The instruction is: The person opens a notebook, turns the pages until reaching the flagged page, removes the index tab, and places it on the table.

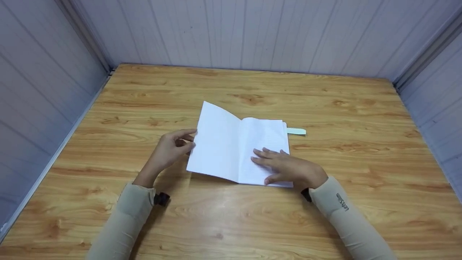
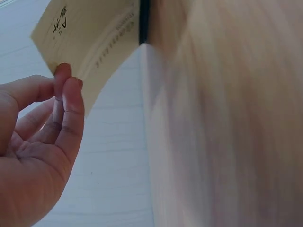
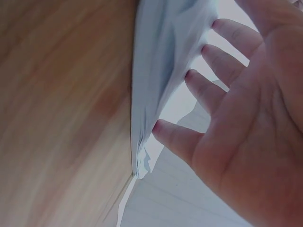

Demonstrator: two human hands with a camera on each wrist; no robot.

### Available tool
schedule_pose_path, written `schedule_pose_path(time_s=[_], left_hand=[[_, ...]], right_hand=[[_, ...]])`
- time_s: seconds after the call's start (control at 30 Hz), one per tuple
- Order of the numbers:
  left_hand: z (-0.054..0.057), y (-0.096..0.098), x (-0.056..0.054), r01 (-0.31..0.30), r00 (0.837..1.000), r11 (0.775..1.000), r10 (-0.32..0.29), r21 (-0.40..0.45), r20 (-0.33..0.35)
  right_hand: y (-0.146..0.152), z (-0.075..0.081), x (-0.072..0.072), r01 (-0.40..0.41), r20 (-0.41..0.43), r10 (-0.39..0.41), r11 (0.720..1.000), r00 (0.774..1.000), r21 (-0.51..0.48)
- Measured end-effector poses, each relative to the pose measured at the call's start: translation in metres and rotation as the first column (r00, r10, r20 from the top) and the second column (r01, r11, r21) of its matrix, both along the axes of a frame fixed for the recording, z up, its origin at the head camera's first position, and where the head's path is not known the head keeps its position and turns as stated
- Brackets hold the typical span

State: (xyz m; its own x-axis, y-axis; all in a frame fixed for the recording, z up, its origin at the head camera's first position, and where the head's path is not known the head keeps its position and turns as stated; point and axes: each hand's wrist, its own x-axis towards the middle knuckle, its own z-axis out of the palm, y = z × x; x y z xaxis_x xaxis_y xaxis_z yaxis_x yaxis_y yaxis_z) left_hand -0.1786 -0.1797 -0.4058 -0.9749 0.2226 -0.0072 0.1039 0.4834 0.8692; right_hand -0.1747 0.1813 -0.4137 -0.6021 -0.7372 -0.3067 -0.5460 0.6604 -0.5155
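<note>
An open notebook [image 1: 263,137] lies mid-table, its cover [image 1: 216,141] lifted at a slant on the left. My left hand [image 1: 172,150] pinches the cover's outer edge between thumb and fingers. In the left wrist view, the cover's outer side [image 2: 94,45] shows printed lettering and some handwriting, with the left hand [image 2: 42,127] at its edge. My right hand [image 1: 288,167] rests on the right-hand page, fingers spread. The right wrist view shows the fingertips of the right hand [image 3: 241,118] at the page surface [image 3: 165,61]. A pale green strip [image 1: 297,131] sticks out from the notebook's right side.
The wood-grain table [image 1: 231,224] extends around the notebook on every side. Pale panelled walls [image 1: 231,32] stand behind it and to the left and right. Both forearms wear light sleeves [image 1: 135,209] with a dark device at each wrist.
</note>
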Motion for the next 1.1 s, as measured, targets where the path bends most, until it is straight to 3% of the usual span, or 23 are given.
schedule_pose_path(time_s=[0.13,0.27,0.4,0.53,0.67,0.83,0.97,1.1], left_hand=[[-0.004,0.001,-0.002,0.055,0.997,0.990,-0.062,-0.130,-0.050],[-0.007,0.002,-0.002,0.139,0.988,0.956,-0.152,-0.260,-0.033],[-0.008,0.002,0.000,0.233,0.972,0.894,-0.229,-0.382,0.056],[-0.009,0.002,0.001,0.335,0.942,0.821,-0.301,-0.462,0.148],[-0.009,0.001,-0.001,0.408,0.912,0.769,-0.364,-0.493,0.187],[-0.009,0.000,-0.006,0.463,0.885,0.728,-0.411,-0.506,0.219],[-0.009,0.000,-0.011,0.510,0.860,0.708,-0.442,-0.489,0.256],[-0.009,0.001,-0.013,0.528,0.849,0.702,-0.447,-0.478,0.281]], right_hand=[[0.002,-0.002,0.000,-0.002,-0.020,0.002,1.000,1.000,-0.017],[0.004,-0.005,0.001,-0.003,-0.037,0.002,1.000,0.999,-0.017],[0.006,-0.006,0.001,0.020,-0.031,-0.020,1.000,0.999,0.001],[0.011,-0.006,0.000,0.036,-0.029,-0.036,0.999,0.999,0.016],[0.016,-0.004,-0.002,0.043,-0.009,-0.043,0.999,0.999,0.002],[0.024,-0.003,-0.005,0.048,0.030,-0.048,0.999,0.998,0.003],[0.029,-0.004,-0.008,0.031,0.049,-0.032,0.999,0.998,0.016],[0.033,-0.003,-0.010,0.028,0.069,-0.029,1.000,0.997,0.014]])
